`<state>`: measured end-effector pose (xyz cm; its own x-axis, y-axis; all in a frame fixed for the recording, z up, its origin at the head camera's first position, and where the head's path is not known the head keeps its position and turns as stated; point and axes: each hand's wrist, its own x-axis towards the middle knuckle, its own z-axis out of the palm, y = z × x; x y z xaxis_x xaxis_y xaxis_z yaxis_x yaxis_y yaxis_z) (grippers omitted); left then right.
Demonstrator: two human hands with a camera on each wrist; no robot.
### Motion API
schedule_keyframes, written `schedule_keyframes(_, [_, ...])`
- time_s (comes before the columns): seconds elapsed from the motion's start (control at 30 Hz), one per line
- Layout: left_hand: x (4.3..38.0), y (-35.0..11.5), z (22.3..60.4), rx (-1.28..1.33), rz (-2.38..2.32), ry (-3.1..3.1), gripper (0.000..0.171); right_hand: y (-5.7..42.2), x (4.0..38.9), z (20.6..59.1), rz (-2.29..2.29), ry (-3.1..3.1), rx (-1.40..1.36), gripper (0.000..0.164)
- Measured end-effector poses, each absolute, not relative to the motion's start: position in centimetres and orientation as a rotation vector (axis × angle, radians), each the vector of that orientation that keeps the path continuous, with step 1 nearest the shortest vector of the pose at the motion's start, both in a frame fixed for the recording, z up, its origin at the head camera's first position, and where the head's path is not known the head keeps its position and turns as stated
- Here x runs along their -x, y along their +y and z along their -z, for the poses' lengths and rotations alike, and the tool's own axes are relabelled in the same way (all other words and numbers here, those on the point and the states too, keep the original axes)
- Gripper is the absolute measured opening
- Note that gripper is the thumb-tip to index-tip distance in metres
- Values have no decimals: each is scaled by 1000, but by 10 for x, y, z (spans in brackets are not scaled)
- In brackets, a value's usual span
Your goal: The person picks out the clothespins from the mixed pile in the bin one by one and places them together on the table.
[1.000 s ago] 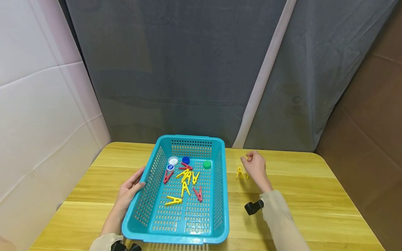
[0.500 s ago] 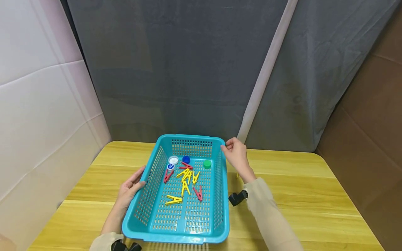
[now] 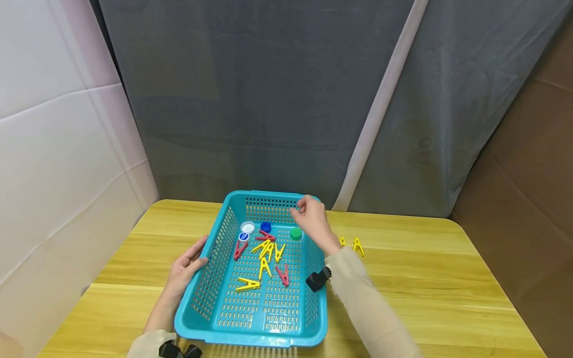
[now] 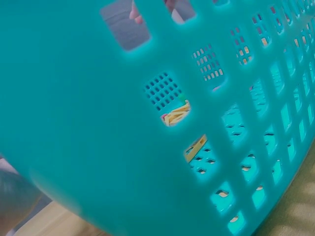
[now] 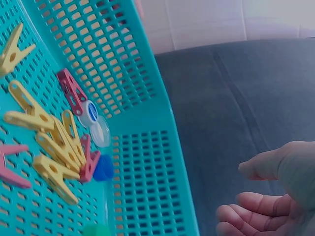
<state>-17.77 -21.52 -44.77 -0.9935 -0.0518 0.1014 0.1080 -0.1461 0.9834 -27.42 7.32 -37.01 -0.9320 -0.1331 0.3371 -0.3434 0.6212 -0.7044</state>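
Observation:
My left hand (image 3: pixel 182 268) holds the left rim of a turquoise plastic basket (image 3: pixel 315 328), thumb over the edge. My right hand (image 3: pixel 312 219) hovers above the basket's far right corner, its fingers loosely bent; the right wrist view shows a gap between thumb and fingers with nothing in it. Several yellow clothespins (image 3: pixel 247 284) lie on the basket floor, along with red clothespins (image 3: pixel 283 275). Towards the far end sit a green cap (image 3: pixel 296 233), a dark blue cap (image 3: pixel 265 227), a white lid (image 3: pixel 247 227) and a white cap with a blue top (image 3: pixel 243 237).
Two yellow clothespins (image 3: pixel 358 246) stand on the wooden table (image 3: pixel 425 288) right of the basket, one partly behind my right wrist. A grey cloth (image 3: pixel 268 99) hangs at the table's far edge. White and brown panels close in the sides.
My right hand has moved left from beside the clothespins on the table, across the right rim, to above the basket. The left hand and the basket stay in place.

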Motion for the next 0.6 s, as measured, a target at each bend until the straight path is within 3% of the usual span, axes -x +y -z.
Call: schedule_keyframes(0.6, [178,-213,448,105,2274,-1987,55,25,278,391,-1257,-2854,-374,16])
